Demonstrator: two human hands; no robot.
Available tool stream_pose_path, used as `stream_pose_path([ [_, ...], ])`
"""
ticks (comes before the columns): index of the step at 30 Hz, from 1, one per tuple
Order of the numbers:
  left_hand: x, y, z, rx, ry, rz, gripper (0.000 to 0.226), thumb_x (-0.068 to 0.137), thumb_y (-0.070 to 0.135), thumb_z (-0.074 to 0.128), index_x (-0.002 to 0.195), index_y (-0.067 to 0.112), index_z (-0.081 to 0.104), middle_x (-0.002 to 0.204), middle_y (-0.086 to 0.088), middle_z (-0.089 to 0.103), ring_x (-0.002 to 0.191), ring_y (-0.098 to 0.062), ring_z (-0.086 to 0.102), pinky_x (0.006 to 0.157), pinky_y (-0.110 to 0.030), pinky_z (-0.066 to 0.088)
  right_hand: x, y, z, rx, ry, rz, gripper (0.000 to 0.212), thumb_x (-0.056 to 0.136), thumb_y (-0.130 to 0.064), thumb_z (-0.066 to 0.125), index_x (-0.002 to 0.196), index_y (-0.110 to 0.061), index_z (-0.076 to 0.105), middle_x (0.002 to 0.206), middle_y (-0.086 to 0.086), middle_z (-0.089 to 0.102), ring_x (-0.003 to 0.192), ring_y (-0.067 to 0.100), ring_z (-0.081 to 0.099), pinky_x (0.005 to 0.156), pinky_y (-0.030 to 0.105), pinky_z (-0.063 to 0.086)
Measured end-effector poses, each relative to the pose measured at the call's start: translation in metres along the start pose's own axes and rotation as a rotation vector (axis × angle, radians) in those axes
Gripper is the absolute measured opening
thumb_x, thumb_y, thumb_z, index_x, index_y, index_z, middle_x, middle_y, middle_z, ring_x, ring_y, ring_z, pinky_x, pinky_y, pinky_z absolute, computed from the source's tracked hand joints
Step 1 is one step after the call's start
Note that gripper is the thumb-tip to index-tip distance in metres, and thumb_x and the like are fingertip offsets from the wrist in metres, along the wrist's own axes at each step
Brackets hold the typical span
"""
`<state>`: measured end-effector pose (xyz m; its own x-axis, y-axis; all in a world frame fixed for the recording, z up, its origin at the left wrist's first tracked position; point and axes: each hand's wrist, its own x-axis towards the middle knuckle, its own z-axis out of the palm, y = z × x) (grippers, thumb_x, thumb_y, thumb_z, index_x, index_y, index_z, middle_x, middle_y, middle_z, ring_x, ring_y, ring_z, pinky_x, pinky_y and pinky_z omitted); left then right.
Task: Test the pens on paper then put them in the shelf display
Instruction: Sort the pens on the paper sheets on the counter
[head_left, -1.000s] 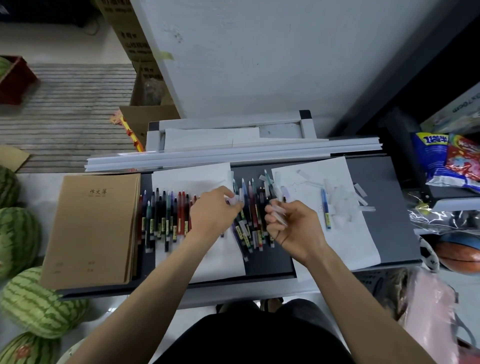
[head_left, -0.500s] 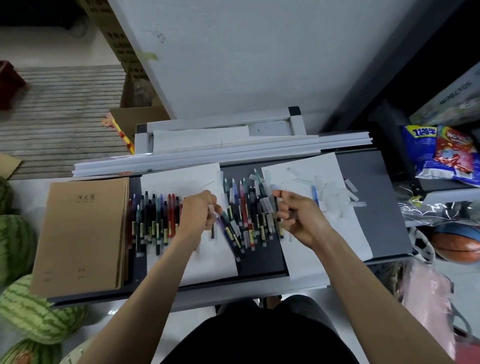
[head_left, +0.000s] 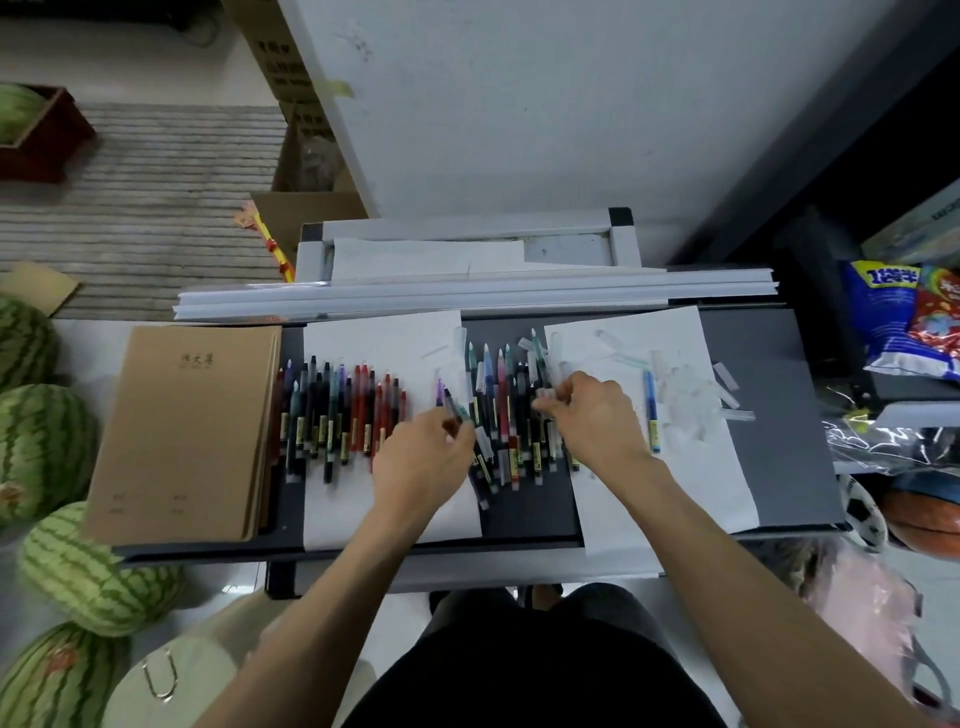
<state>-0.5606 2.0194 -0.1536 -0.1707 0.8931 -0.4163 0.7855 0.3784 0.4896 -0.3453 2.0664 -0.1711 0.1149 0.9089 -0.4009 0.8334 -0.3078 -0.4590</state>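
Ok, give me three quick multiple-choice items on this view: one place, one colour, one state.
1. Where does the lone blue pen lie? A on a watermelon; B on the right paper sheet; C on the floor.
2. What colour are the stacked notebooks? A brown; B red; C white.
3. What is the left hand doing? A lying flat; B gripping a pen; C lifting a notebook.
Answers: 1 B, it lies on the sheet beside clear caps. 2 A, the covers are plain brown. 3 B, its fingers curl round a pen's barrel.
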Motion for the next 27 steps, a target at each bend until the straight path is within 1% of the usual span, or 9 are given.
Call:
stream_pose_path([
  [3,-0.001,0.009,0.006,0.218,0.037,0.031,0.042,0.093,0.064,0.052,0.080,0.025,0.064,0.065,0.010,0.063,0.059,-0.014,0.060,0.054,-0.026,0.040,0.000,-0.001,0.002,0.016,0.031,-0.018,0.034,0.098,-0.047,0.066,0.095,-0.013,0.069,0.084,0.007,0.067,0.083,0.027,0.065,0.073,0.035,0.054],
  [7,0.003,0.015,0.016,0.336,0.026,-0.006,0.060,0.089,0.071,0.060,0.062,0.017,0.057,0.058,0.005,0.059,0.049,-0.015,0.053,0.047,-0.026,0.031,-0.001,-0.001,0.000,0.009,0.019,-0.016,0.034,0.100,-0.043,0.063,0.095,-0.011,0.070,0.083,0.008,0.067,0.080,0.027,0.064,0.071,0.034,0.053],
  [11,0.005,0.020,0.021,0.334,0.043,-0.011,0.055,0.089,0.062,0.067,0.062,0.017,0.055,0.058,0.004,0.058,0.049,-0.015,0.051,0.047,-0.025,0.028,-0.003,-0.004,0.003,-0.060,0.036,-0.079,0.035,0.102,-0.040,0.058,0.092,-0.008,0.068,0.077,0.008,0.068,0.077,0.029,0.066,0.071,0.039,0.057],
  [14,0.006,0.021,0.018,0.270,-0.006,-0.028,0.048,0.088,0.050,0.069,0.059,0.016,0.050,0.054,0.006,0.055,0.046,-0.016,0.051,0.048,-0.024,0.032,-0.001,-0.005,0.004,0.018,0.020,-0.047,0.035,0.102,-0.037,0.060,0.092,-0.007,0.073,0.075,0.006,0.068,0.071,0.024,0.065,0.069,0.034,0.056],
  [17,0.003,0.016,0.013,-0.008,-0.057,-0.044,0.043,0.086,0.046,0.059,0.059,0.017,0.041,0.049,0.007,0.041,0.044,-0.017,0.037,0.050,-0.023,0.031,-0.002,-0.004,-0.003,0.203,-0.015,0.062,0.036,0.100,-0.035,0.061,0.083,-0.006,0.074,0.068,0.009,0.070,0.060,0.017,0.061,0.058,0.026,0.046],
  [20,0.001,0.012,0.005,-0.470,-0.158,-0.109,0.039,0.097,0.035,0.045,0.062,0.016,0.039,0.056,-0.001,0.034,0.051,-0.019,0.026,0.050,-0.026,0.024,-0.014,0.006,-0.017,0.816,-0.182,0.243,0.031,0.099,-0.029,0.060,0.078,-0.006,0.062,0.053,0.002,0.047,0.044,0.016,0.037,0.042,0.024,0.032],
  [23,-0.002,0.008,-0.001,-0.939,-0.358,-0.258,0.031,0.092,0.019,0.037,0.061,0.018,0.042,0.057,-0.002,0.030,0.046,-0.015,0.019,0.043,-0.021,0.015,-0.032,0.025,-0.026,1.369,-0.507,0.331,0.018,0.096,-0.024,0.052,0.081,-0.016,0.055,0.055,-0.006,0.028,0.041,0.010,0.021,0.033,0.020,0.018],
  [25,-0.006,0.006,-0.002,-1.124,-0.427,-0.226,0.015,0.075,0.024,0.043,0.063,0.014,0.047,0.058,-0.004,0.035,0.046,-0.015,0.021,0.041,-0.018,0.019,-0.042,0.038,-0.027,1.537,-0.683,0.325,0.021,0.092,-0.028,0.049,0.074,-0.018,0.052,0.051,-0.006,0.029,0.037,0.009,0.023,0.032,0.020,0.018],
  [27,-0.010,0.006,-0.002,-1.237,-0.451,-0.152,0.020,0.068,0.029,0.048,0.064,0.010,0.052,0.058,-0.008,0.041,0.047,-0.015,0.024,0.041,-0.018,0.020,-0.050,0.047,-0.024,1.591,-0.777,0.293,0.040,0.101,-0.039,0.047,0.068,-0.018,0.046,0.047,-0.004,0.032,0.033,0.010,0.026,0.031,0.021,0.023],
])
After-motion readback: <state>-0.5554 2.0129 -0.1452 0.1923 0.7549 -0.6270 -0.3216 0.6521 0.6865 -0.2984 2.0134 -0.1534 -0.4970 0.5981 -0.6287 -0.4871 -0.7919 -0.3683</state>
